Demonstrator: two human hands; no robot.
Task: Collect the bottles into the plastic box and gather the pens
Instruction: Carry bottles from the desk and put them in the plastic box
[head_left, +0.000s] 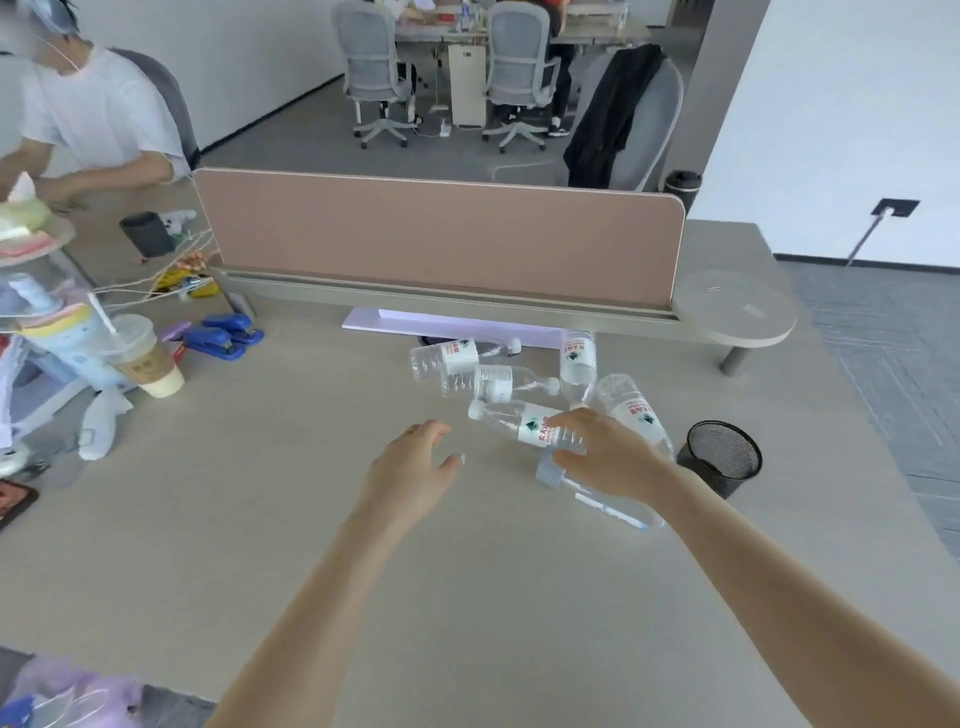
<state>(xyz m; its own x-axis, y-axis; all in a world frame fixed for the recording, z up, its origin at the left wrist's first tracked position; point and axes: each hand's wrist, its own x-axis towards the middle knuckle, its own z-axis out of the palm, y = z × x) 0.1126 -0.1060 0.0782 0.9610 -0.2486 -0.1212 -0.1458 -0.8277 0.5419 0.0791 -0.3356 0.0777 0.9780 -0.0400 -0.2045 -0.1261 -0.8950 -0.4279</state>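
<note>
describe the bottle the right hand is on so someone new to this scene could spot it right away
Start at the pink desk divider and come down to the cluster of clear water bottles on the desk. Just left of the black mesh pen cup, the right hand grips one bottle. Its white cap points left toward the left hand, unlike its neighbours.
</note>
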